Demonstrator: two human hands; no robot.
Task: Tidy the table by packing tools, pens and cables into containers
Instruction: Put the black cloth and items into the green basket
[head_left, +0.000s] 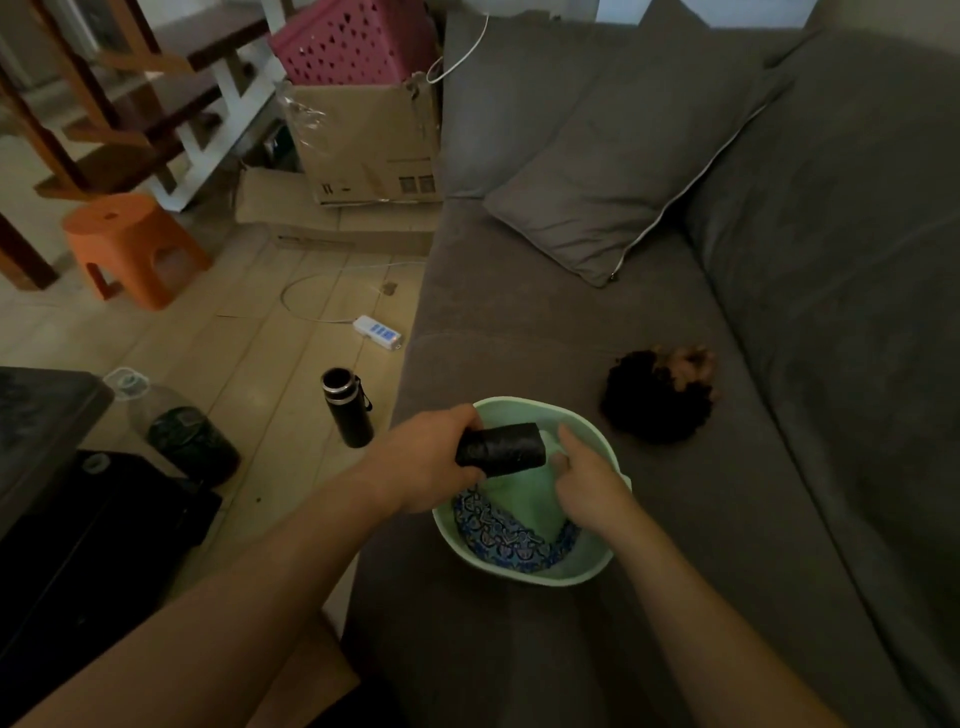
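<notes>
Basin (587, 556): one, containing one green cloth (519, 499), one patterned cloth (498, 540). Left hand (431, 457) grips one black roll (504, 449) above it. Right hand (592, 483) reaches inside; its grip is unclear.

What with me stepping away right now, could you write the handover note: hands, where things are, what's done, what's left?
Left hand: grips a black roll above the basin's near rim.
Right hand: inside the green basin, touching the green cloth; whether it pinches the cloth is unclear.
Basin sits on the sofa; a blue patterned cloth lies in it too.
Done: both cloths are in the basin.
Left: the roll is not yet set down. Black flask and power strip are on the floor.
</notes>
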